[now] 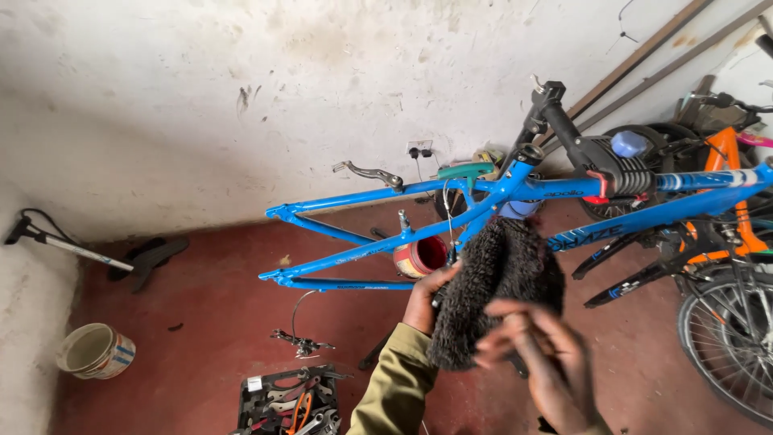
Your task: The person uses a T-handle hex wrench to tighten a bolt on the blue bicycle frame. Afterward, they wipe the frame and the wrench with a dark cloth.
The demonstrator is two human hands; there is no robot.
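Taking the blue bicycle frame (451,221) as landmark, we see, far to its left, a floor pump (68,246) against the wall and a pale bucket (95,350) on the red floor; below its rear stays lies an open tool tray (286,399). Just under the frame's middle, our left hand (425,296) grips a dark fuzzy cloth (495,286) pressed against the tubes, beside a red can (420,256). Our right hand (541,362), blurred, spreads loose fingers over the cloth's lower edge. Right of the frame stand other bicycles (721,242).
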